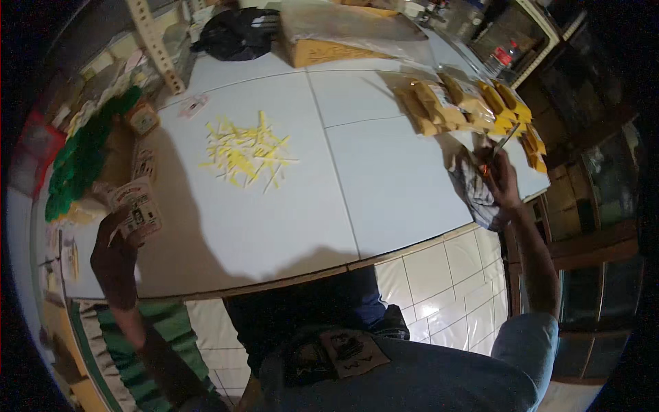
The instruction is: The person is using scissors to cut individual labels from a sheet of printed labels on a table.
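Observation:
At the left of the table, my left hand (pixel 116 252) pinches a printed paper label (pixel 139 206) by its lower edge. Just beyond it, another label of the same look (pixel 144 162) lies near a small box (pixel 143 119). Over on the right, my right hand (pixel 503 177) grips a slim tool with a metal blade (pixel 507 140) and a bit of orange at the handle, probably scissors. Beneath that hand lies a crumpled striped cloth (pixel 479 198). A loose heap of thin yellow and white paper strips (pixel 247 152) is spread between my hands.
Clear packets with tan contents (pixel 435 105) and yellow packets (pixel 507 103) line the right end of the white table (pixel 288 226). A cardboard box under plastic (pixel 340 49) and a black bag (pixel 237 33) stand behind. Green material (pixel 90 154) and a perforated metal post (pixel 154 46) are left.

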`<state>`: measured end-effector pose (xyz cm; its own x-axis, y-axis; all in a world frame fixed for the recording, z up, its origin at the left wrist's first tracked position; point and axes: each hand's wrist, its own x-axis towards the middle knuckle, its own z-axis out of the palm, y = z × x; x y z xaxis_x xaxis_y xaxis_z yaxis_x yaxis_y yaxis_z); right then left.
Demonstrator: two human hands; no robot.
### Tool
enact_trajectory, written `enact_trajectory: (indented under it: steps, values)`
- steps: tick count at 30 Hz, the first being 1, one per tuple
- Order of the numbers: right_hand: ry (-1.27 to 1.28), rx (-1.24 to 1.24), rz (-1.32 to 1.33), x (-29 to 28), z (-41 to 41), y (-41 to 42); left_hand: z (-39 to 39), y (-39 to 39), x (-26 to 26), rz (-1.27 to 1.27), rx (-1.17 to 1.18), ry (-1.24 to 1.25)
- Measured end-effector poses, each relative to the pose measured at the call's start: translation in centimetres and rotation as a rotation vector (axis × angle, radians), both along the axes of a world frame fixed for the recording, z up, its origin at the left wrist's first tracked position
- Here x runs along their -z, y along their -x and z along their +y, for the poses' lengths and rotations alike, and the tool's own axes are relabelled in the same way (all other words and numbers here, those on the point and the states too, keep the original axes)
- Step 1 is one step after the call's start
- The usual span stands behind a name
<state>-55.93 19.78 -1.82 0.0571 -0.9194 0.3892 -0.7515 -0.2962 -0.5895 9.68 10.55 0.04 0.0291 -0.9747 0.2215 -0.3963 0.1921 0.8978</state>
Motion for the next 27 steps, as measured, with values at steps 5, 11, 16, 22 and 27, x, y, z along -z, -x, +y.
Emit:
enact_trajectory:
  steps: [5,11,16,22,27]
  values:
    - [0.038,0.003,-0.081,3.1,-1.8,-4.3,-0.3,2.4,0.4,0.008,-0.067,-0.101]
    - [-0.053,-0.223,-0.089,1.9,-5.0,-17.8,1.3,2.4,0.8,-0.037,-0.058,0.013]
    - [-0.061,-0.307,-0.192,2.3,-5.5,-22.5,2.1,1.9,-0.5,0.104,-0.096,0.134]
    - [-0.233,-0.365,-0.203,1.5,-5.3,-30.4,2.4,0.7,-1.6,0.248,-0.111,0.265]
    - [-0.055,-0.559,-0.135,2.5,-7.6,-39.3,2.5,0.4,-3.2,0.362,-0.122,0.282]
